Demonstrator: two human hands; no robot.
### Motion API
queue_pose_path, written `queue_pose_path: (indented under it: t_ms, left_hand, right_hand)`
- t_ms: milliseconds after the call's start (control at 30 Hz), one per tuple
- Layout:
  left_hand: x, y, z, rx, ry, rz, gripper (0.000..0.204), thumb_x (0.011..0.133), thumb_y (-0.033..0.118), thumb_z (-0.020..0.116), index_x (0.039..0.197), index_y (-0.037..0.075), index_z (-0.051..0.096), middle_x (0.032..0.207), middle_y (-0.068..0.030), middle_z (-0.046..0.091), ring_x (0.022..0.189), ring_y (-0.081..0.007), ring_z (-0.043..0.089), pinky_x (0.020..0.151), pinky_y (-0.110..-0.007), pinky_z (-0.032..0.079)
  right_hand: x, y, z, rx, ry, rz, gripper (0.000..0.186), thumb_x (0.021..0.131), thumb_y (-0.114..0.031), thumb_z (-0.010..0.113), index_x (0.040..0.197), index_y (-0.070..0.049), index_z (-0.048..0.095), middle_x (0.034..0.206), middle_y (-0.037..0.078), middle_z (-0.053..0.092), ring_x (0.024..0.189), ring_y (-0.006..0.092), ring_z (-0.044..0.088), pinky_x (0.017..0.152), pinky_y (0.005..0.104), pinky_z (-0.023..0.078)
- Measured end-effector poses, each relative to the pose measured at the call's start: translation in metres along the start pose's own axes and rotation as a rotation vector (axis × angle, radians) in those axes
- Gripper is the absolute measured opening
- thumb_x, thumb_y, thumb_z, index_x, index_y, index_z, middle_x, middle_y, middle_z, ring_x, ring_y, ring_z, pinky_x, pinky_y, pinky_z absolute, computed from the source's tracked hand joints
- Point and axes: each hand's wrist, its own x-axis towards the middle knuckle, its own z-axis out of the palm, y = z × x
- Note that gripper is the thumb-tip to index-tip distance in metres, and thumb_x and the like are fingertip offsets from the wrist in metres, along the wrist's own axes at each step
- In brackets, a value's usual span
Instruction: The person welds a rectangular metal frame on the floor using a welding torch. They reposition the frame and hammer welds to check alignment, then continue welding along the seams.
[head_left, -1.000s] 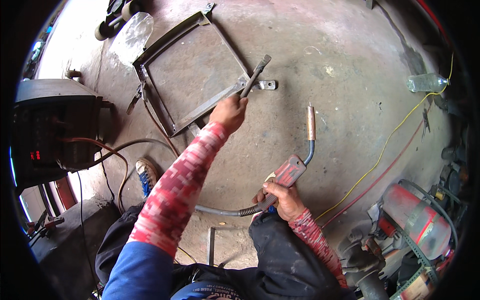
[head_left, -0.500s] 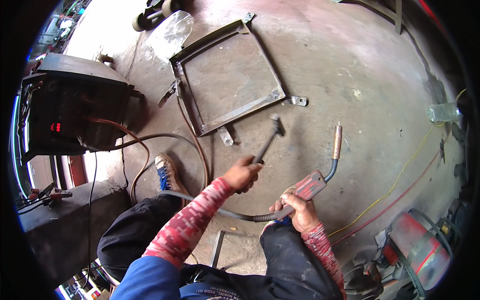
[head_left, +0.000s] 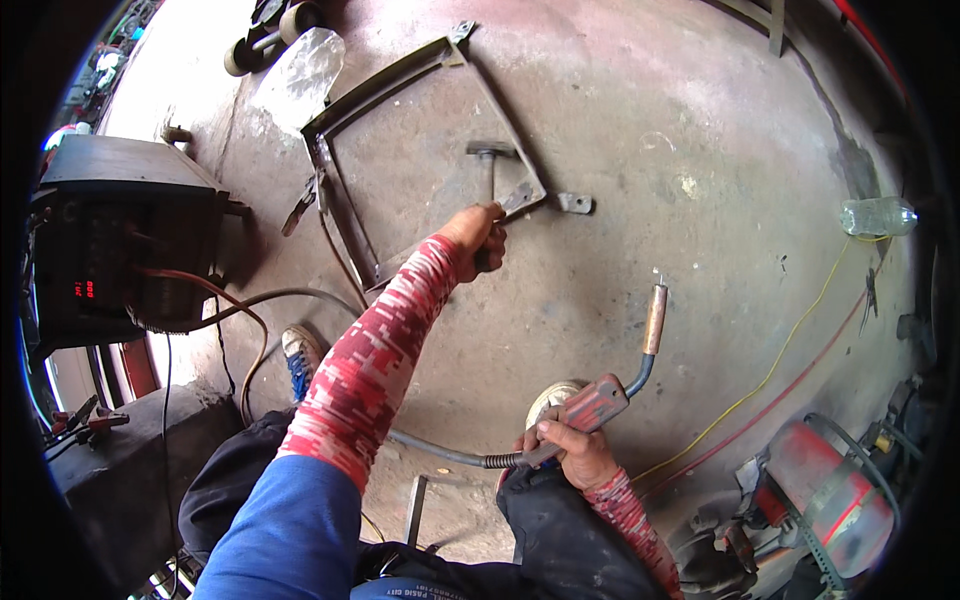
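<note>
- 2 bare hands are in view, each filled with 1 tool.
- The left hand (head_left: 474, 238) is clenched around the handle of 1 hammer (head_left: 490, 150); the head sits beyond the fist, on the side away from the body, and the butt pokes out below the fist.
- The right hand (head_left: 582, 452) grips 1 welding torch (head_left: 596, 402) by its handle, thumb along the top; the copper nozzle points up and away, well clear of the fingers, with a short wire at its tip.
- 1 four-sided metal frame, 4 bars around a gap, lies on the floor (head_left: 700, 250) ahead of the left hand; call it the frame (head_left: 385, 92). The left fist and forearm cover part of its near bar.
- The hammer head appears within the frame's outline, near its right corner; whether it touches metal I cannot tell.
- 2 metal tabs (head_left: 572, 203) show at the frame's corners, 1 at the right and 1 at the far end.
- 1 clamp (head_left: 299, 206) is at the frame's left side.
- 1 black machine (head_left: 130, 225) stands at the left.
- 1 plastic bag (head_left: 303, 80) lies beside the frame's far left corner.
- 1 clear bottle (head_left: 878, 217) lies far right.
- 2 shoes (head_left: 300, 352) show, 1 per foot.
</note>
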Motion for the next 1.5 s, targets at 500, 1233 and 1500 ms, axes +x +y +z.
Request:
queue_pose_path:
  t_ms: [500,1233,1500]
  left_hand:
    - [-0.060,-0.101,0.023,1.324,-0.063,0.383,0.030,0.091,0.027,0.053,0.103,0.001,0.060,0.076,-0.0212,0.066,0.064,-0.0365,0.067,0.055,-0.047,0.053]
    - [-0.161,-0.258,-0.141,0.528,0.834,0.521,0.044,0.079,0.014,0.074,0.117,-0.006,0.065,0.095,-0.0165,0.071,0.083,-0.0207,0.066,0.078,-0.033,0.052]
    - [-0.099,-0.098,-0.153,0.182,0.783,0.470,0.019,0.089,0.019,0.064,0.096,0.001,0.068,0.064,0.0029,0.054,0.047,-0.0074,0.046,0.040,-0.026,0.034]
  right_hand:
    - [-0.001,-0.001,0.010,-0.100,0.027,-0.061,0.019,0.084,-0.019,0.062,0.080,-0.001,0.060,0.074,0.013,0.064,0.077,0.0310,0.068,0.077,0.0439,0.055]
    - [0.003,0.006,0.005,-0.170,-0.043,-0.056,0.018,0.083,-0.005,0.063,0.092,-0.004,0.047,0.077,0.008,0.060,0.074,0.0234,0.067,0.078,0.0479,0.058]
    - [0.004,0.002,0.014,0.048,-0.093,-0.006,0.015,0.087,-0.016,0.064,0.084,-0.005,0.053,0.078,0.012,0.063,0.081,0.0300,0.069,0.067,0.0436,0.059]
